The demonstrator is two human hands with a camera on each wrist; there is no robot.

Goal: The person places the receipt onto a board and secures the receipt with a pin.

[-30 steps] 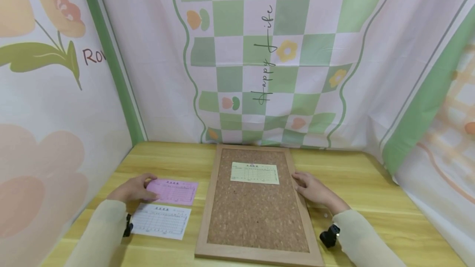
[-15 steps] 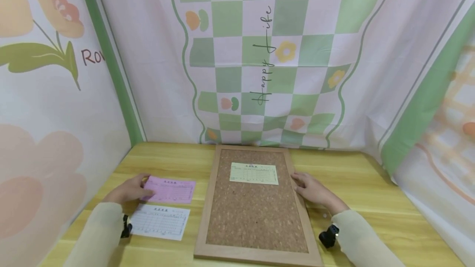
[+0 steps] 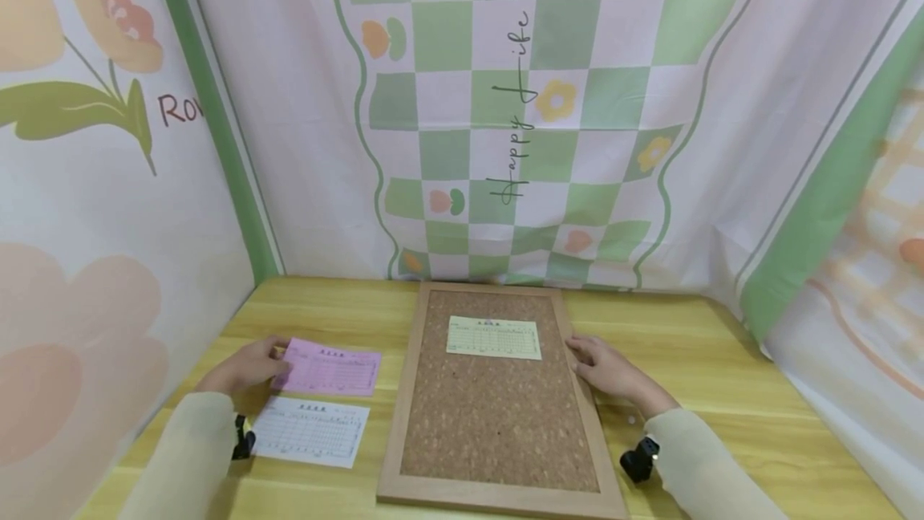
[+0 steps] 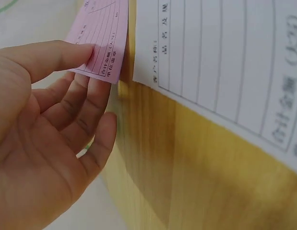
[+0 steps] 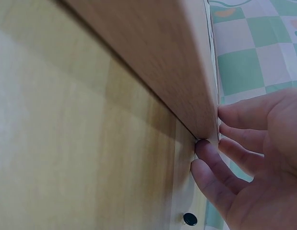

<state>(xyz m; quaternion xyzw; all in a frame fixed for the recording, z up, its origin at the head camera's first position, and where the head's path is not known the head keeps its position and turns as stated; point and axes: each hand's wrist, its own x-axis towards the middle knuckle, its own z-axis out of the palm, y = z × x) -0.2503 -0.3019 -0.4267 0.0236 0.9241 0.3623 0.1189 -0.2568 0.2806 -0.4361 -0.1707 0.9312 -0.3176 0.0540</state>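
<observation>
The left hand [image 3: 241, 367] pinches the left end of a pink form slip [image 3: 328, 371] between thumb and fingers, lifting that edge off the wooden table [image 3: 722, 359] just above a white form slip [image 3: 310, 431]. The right hand [image 3: 609, 371] rests with relaxed, nearly straight fingers [image 5: 234, 115] against the right rim of the wood-framed cork board [image 3: 498, 400]. A pale green form slip [image 3: 494, 338] lies on the cork near the board's far end.
</observation>
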